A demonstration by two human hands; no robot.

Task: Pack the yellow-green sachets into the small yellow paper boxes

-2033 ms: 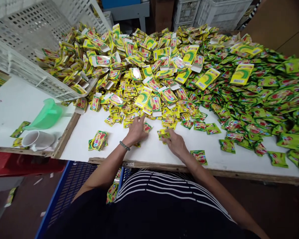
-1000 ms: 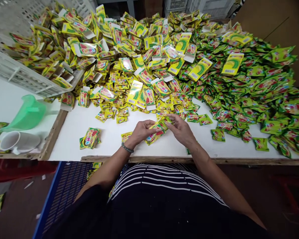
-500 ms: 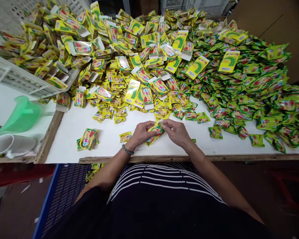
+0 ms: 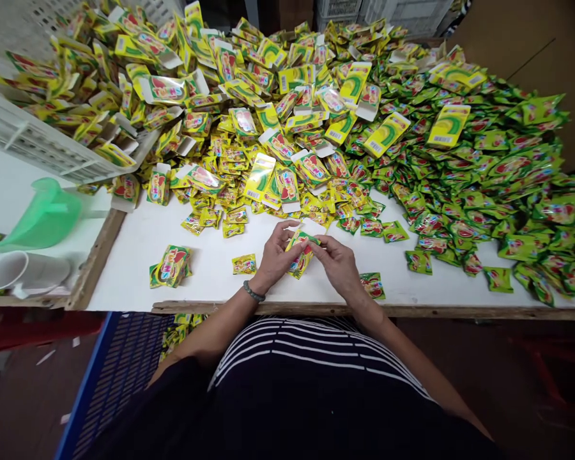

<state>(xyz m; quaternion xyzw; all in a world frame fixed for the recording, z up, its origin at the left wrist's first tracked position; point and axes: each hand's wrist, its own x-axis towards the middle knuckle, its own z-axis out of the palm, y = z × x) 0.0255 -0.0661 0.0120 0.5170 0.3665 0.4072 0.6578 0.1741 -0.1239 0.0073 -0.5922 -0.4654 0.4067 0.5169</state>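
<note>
Between my hands is a small yellow-green candy box, tilted over the white tabletop. My left hand is closed around its left side. At the box's upper right, my right hand pinches near the end, fingers together; whether a flap is folded there is too small to tell. A yellow candy packet lies left of my left hand, and a green candy packet lies beside my right wrist. Further left, a printed candy box rests on another.
A heap of yellow packets and boxes spans the back, with green packets to the right. A white crate of boxes stands at left, near a green scoop and white cup. A blue crate sits below the wooden edge.
My right hand has shifted down along the box, its fingers now nearer the printed face. The green packet by my right wrist shows more fully. The view has shifted slightly.
</note>
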